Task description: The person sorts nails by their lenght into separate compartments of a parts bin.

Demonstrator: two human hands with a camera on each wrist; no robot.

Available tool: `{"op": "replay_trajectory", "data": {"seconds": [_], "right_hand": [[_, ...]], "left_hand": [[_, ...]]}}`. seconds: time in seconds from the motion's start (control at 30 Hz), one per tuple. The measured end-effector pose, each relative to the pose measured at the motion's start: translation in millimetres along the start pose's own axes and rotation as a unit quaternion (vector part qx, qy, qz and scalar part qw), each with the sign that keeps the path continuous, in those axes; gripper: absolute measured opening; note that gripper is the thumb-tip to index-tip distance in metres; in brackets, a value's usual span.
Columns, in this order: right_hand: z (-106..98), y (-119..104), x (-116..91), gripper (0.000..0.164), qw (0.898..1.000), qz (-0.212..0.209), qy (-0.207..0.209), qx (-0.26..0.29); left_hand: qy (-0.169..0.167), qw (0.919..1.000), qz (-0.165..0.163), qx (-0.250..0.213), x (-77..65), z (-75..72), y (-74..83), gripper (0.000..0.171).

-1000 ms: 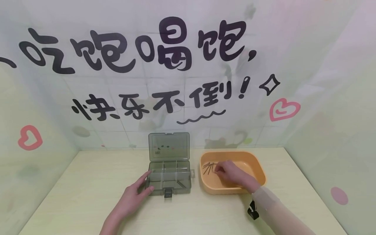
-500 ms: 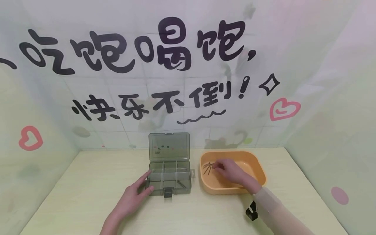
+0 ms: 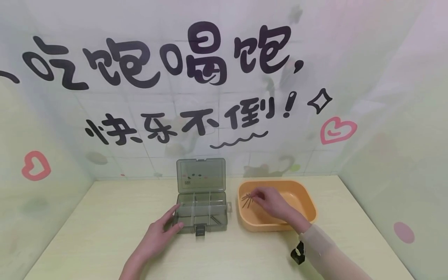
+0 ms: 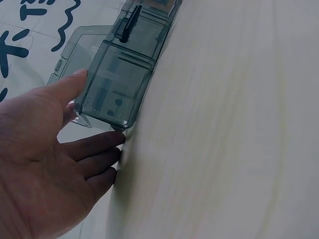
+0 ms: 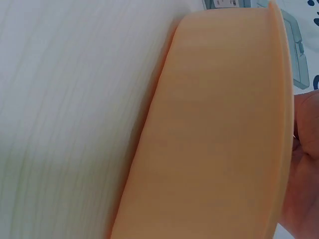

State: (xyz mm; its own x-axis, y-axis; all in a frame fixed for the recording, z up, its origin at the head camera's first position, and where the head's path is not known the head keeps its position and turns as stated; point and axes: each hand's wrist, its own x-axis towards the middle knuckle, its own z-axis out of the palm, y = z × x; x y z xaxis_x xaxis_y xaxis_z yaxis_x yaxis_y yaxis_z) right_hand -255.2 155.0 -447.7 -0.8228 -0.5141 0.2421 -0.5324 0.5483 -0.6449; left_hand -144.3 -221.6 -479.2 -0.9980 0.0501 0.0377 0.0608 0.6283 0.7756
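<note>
Rods (image 3: 247,202), thin, dark, fanned in orange tray (image 3: 276,228)

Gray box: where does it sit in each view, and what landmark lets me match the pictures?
Head: gray box below center, slightly left, beside the orange tray.
Left wrist: gray box at the top, left of center.
Right wrist: gray box at upper right, partly hidden by the orange tray.
Shared landmark: pale tabletop.
</note>
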Motion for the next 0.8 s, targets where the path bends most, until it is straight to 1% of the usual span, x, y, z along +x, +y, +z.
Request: {"op": "replay_trajectory", "data": {"seconds": [0.1, 0.5, 0.63, 0.8], "right_hand": [[1, -6, 0, 0.009, 1.0, 0.009, 0.0, 0.01], [12, -25, 5, 0.009, 0.999, -0.007, -0.005, 0.036], [16, -31, 6, 0.009, 0.999, -0.004, -0.009, 0.038], [21, -38, 6, 0.011, 1.0, -0.007, -0.002, 0.028]], "left_hand": [[0.0, 1.0, -0.001, -0.001, -0.5, -0.3, 0.1, 0.068], [0.003, 1.0, 0.001, -0.002, 0.5, -0.2, -0.3, 0.067], [0.003, 1.0, 0.001, -0.002, 0.8, 0.0, -0.7, 0.067], [0.002, 1.0, -0.002, -0.002, 1.7, 1.4, -2.9, 0.067]]}}
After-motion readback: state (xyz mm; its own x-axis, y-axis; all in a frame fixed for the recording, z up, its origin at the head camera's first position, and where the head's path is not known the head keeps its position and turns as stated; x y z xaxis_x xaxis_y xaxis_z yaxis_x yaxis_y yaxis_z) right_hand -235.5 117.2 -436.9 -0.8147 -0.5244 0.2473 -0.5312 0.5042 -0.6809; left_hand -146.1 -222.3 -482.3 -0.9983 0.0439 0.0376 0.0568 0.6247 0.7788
